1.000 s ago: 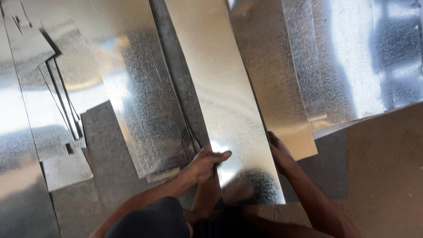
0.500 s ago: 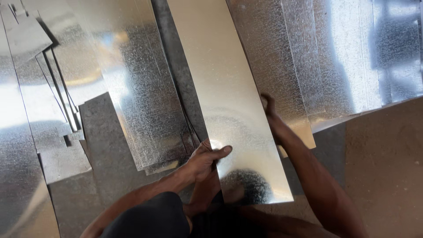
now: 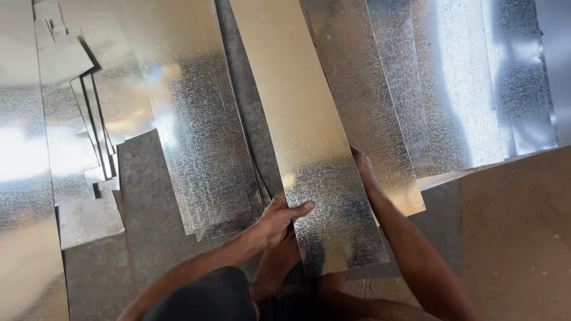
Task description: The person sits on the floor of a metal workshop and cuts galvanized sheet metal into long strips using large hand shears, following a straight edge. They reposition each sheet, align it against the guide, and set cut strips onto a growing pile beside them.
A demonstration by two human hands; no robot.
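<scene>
You hold a long, narrow strip of galvanised sheet metal (image 3: pixel 309 142) that runs from just in front of your knees up and away to the top of the view, leaning slightly to the left. Your left hand (image 3: pixel 278 219) grips the strip's left edge near its close end, thumb laid flat on the shiny top face and the other fingers curled underneath. Your right hand (image 3: pixel 361 167) sits on the strip's right edge, a little farther up than the left; most of it is tucked under the metal, so you cannot tell how its fingers are set. To the left of the strip, across a narrow gap of grey concrete floor (image 3: pixel 148 214), lies a stack of similar galvanised sheets (image 3: pixel 196 137), and beyond that stack sit smaller offcuts (image 3: pixel 71 107). To the right of the strip, partly under its edge, wider sheets (image 3: pixel 452 83) overlap one another. Past their near edge, right of the strip's close end, the ground is sandy brown (image 3: pixel 517 238).
</scene>
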